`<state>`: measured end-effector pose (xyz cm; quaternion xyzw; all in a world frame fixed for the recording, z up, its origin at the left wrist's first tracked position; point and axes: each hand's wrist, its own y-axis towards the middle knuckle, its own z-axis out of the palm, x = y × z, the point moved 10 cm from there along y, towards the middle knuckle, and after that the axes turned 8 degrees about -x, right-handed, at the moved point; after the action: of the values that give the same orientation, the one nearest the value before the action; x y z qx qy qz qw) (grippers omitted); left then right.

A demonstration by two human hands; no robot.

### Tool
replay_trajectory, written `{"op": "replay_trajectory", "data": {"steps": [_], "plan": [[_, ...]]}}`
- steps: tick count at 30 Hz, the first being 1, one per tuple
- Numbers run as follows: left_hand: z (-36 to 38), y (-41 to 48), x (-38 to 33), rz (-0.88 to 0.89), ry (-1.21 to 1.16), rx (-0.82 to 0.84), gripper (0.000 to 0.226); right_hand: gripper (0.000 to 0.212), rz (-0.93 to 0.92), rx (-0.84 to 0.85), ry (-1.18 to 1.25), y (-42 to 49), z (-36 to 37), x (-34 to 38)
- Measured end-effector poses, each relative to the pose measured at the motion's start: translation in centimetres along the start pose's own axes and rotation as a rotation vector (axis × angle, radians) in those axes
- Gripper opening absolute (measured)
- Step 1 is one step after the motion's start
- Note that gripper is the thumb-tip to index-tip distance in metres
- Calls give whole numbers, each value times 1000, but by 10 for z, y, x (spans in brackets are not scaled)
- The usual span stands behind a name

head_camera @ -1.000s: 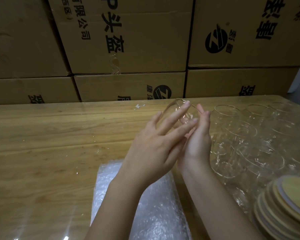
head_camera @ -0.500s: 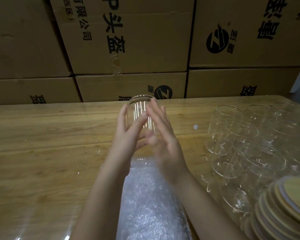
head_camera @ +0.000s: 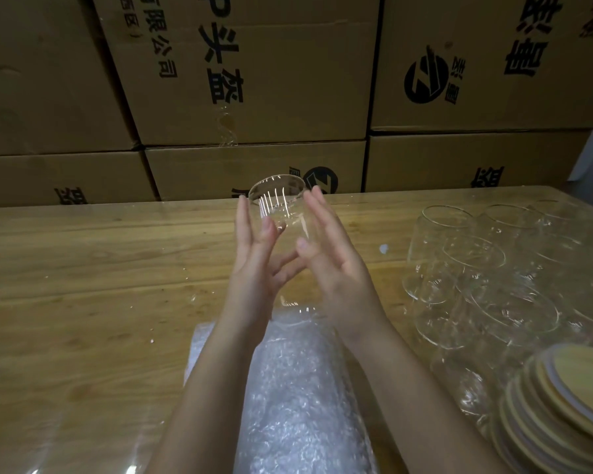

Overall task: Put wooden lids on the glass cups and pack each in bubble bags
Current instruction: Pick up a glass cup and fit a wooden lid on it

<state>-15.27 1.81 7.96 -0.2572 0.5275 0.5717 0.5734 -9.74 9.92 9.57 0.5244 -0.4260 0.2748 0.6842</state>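
Hands (head_camera: 254,271) (head_camera: 339,268) seemingly flat against glass cup (head_camera: 277,203)

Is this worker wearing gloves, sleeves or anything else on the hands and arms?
No. The left hand and the right hand are bare, with no gloves, and no rings show on the fingers in view. Both forearms are uncovered down to the bottom edge of the picture: no sleeves, watch or bracelet can be seen. The nails look short.
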Motion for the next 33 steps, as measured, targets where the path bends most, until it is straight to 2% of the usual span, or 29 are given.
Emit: {"op": "replay_trajectory", "data": {"steps": [6,10,13,15,17,21,23,26,28,30,33], "plan": [[15,-9,-12,219,293,-8,51,40,324,-57,178,1,-11,-40],[29,-18,-19,435,539,56,37,59,518,-124,262,-6,-16,-66],[32,-21,-19,498,675,80,32,60,632,-165,256,-14,-17,-80],[38,-26,-21,598,787,113,37,56,606,-217,234,-14,-20,-81],[42,-27,-19,609,806,121,37,54,517,-283,193,-11,-26,-77],[42,-28,-19,541,669,48,63,40,216,-395,42,-5,-40,-46],[33,-25,-22,454,534,-8,76,33,75,-354,-4,-2,-36,-25],[18,-16,-23,341,354,-60,94,36,-49,-208,-108,1,-24,-6],[10,-10,-19,260,264,-35,101,40,-61,-110,-159,3,-18,-1],[13,-10,-17,195,206,41,105,44,-3,-54,-107,5,-16,-1],[19,-16,-24,224,236,64,105,56,94,-108,-26,2,-22,-8]]}}
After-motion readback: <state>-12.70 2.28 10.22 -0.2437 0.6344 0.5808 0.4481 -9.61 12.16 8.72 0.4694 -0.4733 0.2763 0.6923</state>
